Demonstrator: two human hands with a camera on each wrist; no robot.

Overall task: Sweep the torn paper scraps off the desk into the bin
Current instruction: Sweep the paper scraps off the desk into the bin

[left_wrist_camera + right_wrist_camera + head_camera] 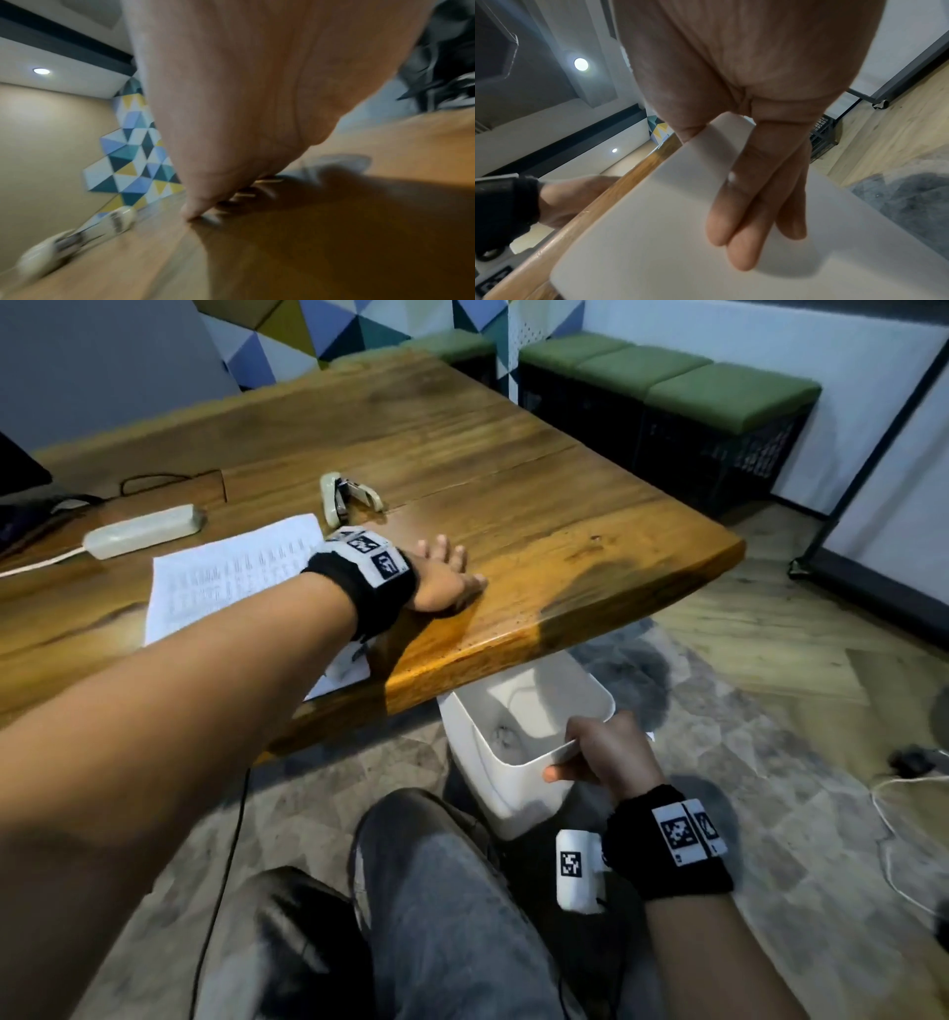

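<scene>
While I watch from afar, left to right:
Left hand [442, 580]: fingers straight, flat on the glossy wooden counter [539, 516].
Scraps: I cannot tell.
Bin [493, 762]: smooth white plastic, below the counter's edge.
Right hand [611, 755]: fingers pinch its rim.

**Bare forearms, black wristbands, grey jeans**

Both forearms are bare, with no sleeves in sight. The left hand [441, 580] and the right hand [611, 752] each sit ahead of a thick black fabric wristband [667, 845]. Each band carries white square tags printed with black-and-white block patterns [680, 832]; on the left wrist two such tags [377, 554] sit side by side. A small white box [577, 870] with another printed tag hangs off the right band. The legs wear faded grey jeans [441, 906].
</scene>
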